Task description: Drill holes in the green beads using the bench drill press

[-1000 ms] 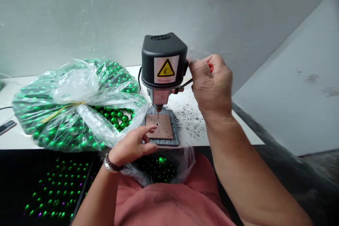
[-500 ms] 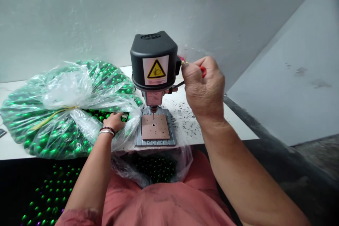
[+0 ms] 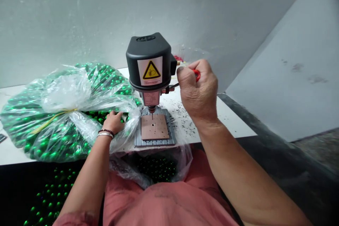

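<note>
My right hand (image 3: pixel 200 93) is wrapped round the red-knobbed feed lever (image 3: pixel 197 74) of a small drill press (image 3: pixel 148 63). The press has a black motor cover with a yellow warning label. Its thin bit points down above a small hole in a brown square board (image 3: pixel 154 132), which lies on the grey slotted base (image 3: pixel 171 127). My left hand (image 3: pixel 114 123) reaches into the opening of a clear plastic bag (image 3: pixel 66 90) filled with shiny green beads (image 3: pixel 99 114). Its fingers curl down among the beads; the fingertips are partly hidden, so what they grip is unclear.
Dark shavings (image 3: pixel 182 113) litter the white table (image 3: pixel 233 122) right of the press. An open clear bag (image 3: pixel 186 162) with green beads rests at my lap. More green beads (image 3: pixel 50 197) lie below the table at left. A wall rises behind.
The view has shifted slightly, so the press and bag sit a little differently in the picture. My right hand stays on the lever and my left hand remains in the bag's opening.
</note>
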`<state>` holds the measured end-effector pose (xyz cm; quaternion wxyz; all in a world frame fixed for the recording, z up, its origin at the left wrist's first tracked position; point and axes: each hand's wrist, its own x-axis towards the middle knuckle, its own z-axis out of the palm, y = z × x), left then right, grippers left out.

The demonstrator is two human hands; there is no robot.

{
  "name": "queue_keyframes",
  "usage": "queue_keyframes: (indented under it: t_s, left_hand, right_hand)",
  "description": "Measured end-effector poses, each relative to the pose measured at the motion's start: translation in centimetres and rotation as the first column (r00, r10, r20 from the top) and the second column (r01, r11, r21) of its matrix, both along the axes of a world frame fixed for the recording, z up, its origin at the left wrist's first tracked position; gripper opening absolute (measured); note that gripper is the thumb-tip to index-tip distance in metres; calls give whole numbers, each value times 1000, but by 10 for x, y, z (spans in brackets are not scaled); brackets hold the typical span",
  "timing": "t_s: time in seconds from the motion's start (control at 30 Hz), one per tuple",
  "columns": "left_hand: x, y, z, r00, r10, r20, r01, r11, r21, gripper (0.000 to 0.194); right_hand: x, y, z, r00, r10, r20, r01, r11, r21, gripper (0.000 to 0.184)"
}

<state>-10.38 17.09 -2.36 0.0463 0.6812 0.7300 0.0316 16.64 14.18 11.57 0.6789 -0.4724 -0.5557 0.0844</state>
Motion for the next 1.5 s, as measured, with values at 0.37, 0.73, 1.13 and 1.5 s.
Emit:
queue_keyframes:
  t_s: [0.37,0.73,1.13,1.5]
  left_hand:
    - [8,-8,14,709,182,681,-262,965,15,37]
    - [81,-105,57,-436,180,882,121,983,-141,34]
    - [107,-91,5,-344,217,914,40,975,-217,50]
    - [87,-70,8,22,113,993,-100,989,-111,51]
  right_hand:
    - [-1,0,-2,1000,7,-25,-5,999,46,22]
    - [0,-3,-6,999,39,-22,-38,999,36,23]
    - [3,-4,-9,999,37,28,-37,999,10,26]
    - [4,-7,-10,998,57,41,-56,998,-20,30]
